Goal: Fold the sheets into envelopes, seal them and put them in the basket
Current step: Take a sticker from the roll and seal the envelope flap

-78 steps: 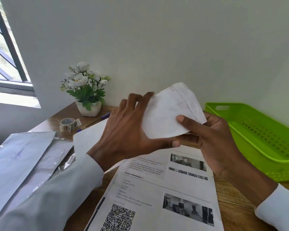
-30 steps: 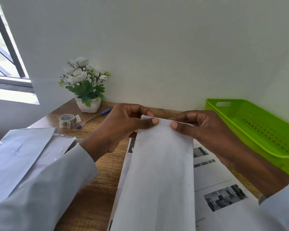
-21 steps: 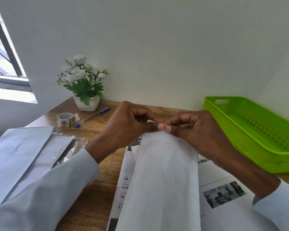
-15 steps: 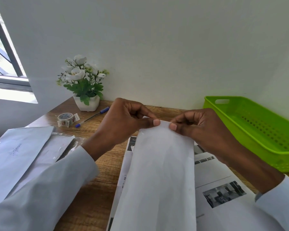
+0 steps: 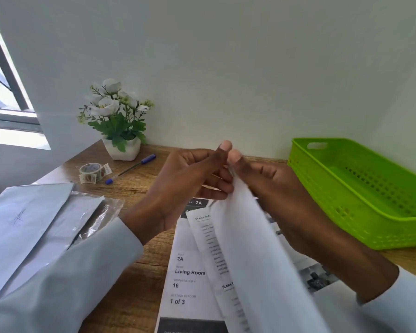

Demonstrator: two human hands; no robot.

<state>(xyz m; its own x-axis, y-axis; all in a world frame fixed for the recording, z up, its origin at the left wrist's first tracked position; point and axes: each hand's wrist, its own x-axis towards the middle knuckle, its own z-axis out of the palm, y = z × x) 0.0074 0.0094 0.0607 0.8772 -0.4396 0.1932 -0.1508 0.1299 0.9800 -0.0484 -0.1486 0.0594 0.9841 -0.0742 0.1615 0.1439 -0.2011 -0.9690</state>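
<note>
I hold a long, folded white sheet above the desk, its far end pinched between both hands. My left hand and my right hand meet at that end, thumbs side by side, and the sheet slants down toward me, blurred. Under it lie printed sheets with text such as "Living Room" and "1 of 3". The green plastic basket stands at the right, apart from my hands, with nothing visible inside.
A potted white flower stands at the back by the wall. A tape roll and a blue pen lie in front of it. Plastic-wrapped white envelopes are stacked at the left. The wooden desk shows between.
My hands have drawn together at the sheet's far end and lifted it; the sheet has turned edge-on and tilted right, uncovering more of the printed pages beneath.
</note>
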